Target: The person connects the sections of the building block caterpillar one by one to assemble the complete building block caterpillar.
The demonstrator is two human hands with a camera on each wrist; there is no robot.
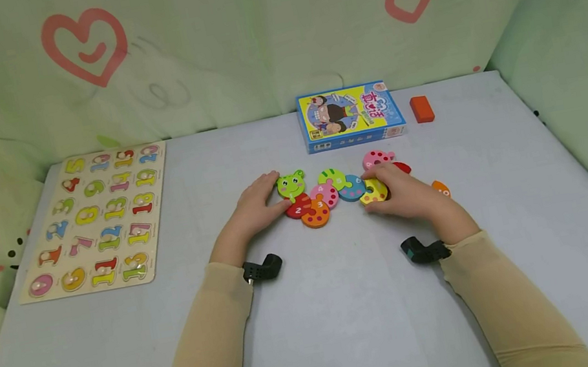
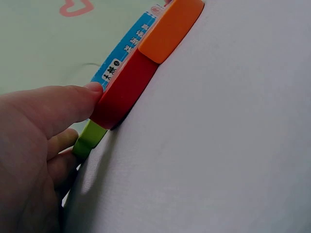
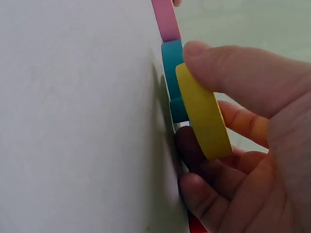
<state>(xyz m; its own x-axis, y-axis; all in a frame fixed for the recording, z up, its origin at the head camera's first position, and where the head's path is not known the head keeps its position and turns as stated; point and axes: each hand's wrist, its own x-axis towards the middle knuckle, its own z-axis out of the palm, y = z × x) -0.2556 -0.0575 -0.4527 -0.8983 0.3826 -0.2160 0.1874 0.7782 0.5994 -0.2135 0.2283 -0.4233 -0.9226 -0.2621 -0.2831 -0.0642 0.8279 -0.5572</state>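
My left hand [image 1: 254, 210] rests beside a wooden caterpillar puzzle, its thumb touching the red piece [image 2: 126, 87] and its fingers along the green smiling head [image 1: 289, 184]. Joined on from there run an orange piece [image 1: 316, 214], a pink piece [image 1: 324, 194], a striped green piece [image 1: 332, 177] and a blue piece [image 1: 351, 188]. At the blue end, my right hand [image 1: 410, 192] pinches a yellow puzzle piece [image 3: 206, 114] between thumb and fingers. That piece is tilted in the right wrist view and overlaps the blue one's edge.
Beyond the right hand lie a loose pink piece [image 1: 375, 158], a red piece [image 1: 403, 167] and an orange piece [image 1: 440, 188]. Behind them are a blue and yellow box [image 1: 351, 115] and a red-orange block [image 1: 422, 109]. A number board [image 1: 94, 222] lies at left.
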